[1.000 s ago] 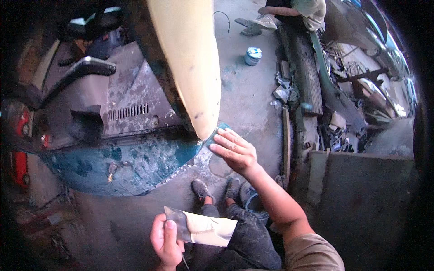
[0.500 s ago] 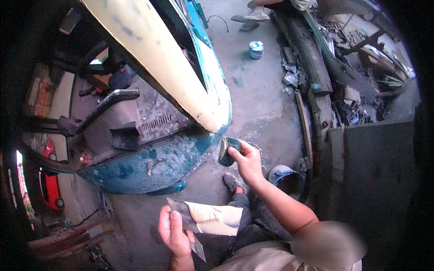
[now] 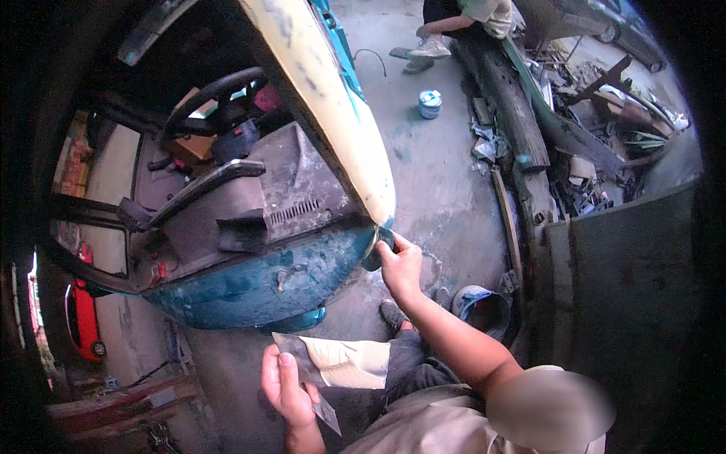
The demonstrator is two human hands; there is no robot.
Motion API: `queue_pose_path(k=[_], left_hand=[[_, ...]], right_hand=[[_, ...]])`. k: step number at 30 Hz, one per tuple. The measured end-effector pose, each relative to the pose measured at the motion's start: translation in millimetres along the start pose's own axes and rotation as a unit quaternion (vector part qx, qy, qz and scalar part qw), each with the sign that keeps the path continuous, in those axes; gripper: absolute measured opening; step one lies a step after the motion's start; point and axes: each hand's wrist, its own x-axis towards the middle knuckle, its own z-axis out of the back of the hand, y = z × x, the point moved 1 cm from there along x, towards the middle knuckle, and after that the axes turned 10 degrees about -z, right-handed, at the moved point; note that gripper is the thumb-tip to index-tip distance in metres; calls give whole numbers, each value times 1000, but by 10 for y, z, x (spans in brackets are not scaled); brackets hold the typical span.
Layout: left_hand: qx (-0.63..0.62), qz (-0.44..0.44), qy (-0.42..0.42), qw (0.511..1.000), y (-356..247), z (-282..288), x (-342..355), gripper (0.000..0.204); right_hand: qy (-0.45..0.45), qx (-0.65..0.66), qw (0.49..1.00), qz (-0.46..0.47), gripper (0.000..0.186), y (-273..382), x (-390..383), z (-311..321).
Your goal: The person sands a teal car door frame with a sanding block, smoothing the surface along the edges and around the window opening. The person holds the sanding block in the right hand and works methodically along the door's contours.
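My left hand point(image 3: 290, 392) grips a thin metal plate point(image 3: 295, 356) at one corner. A thick layer of cream body filler point(image 3: 344, 363) covers most of that plate. Below the same hand pokes out a grey pointed sheet point(image 3: 327, 415); how it is held is hidden. Between the thumb and fingers of my right hand point(image 3: 402, 272) is a dark spreader point(image 3: 372, 260) with cream along one edge. The spreader is up against the corner where the cream-coated car pillar point(image 3: 355, 136) meets the teal body panel point(image 3: 249, 291).
A steering wheel point(image 3: 215, 102) and dusty dashboard point(image 3: 302, 170) show inside the car. Beyond it stand a lidded can point(image 3: 429, 104) and a seated person's foot point(image 3: 429, 49). A bucket point(image 3: 482, 309) is right of my leg. A log point(image 3: 507, 98) and scrap line the right side.
My right hand has moved slightly left, bringing the spreader against the pillar's lower end. The view has shifted, showing the steering wheel. My left hand still holds the plate.
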Motion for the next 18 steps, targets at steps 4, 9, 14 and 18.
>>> queue_pose_path(k=[4, 9, 14, 18], left_hand=[[-3, -16, 22, 1000, -158, 46, 70, 24], [-48, -38, 37, 997, -286, 198, 78, 28], [-92, -38, 73, 992, -497, 61, 108, 26], [-108, -72, 98, 987, -701, -115, 66, 23]], right_hand=[[137, -4, 987, 85, 27, 313, -206, 126], [176, 166, 970, 0, 28, 772, -584, 592], [254, 282, 924, -33, 30, 1432, -1037, 882], [369, 289, 883, -2, 44, 1928, -1563, 878]])
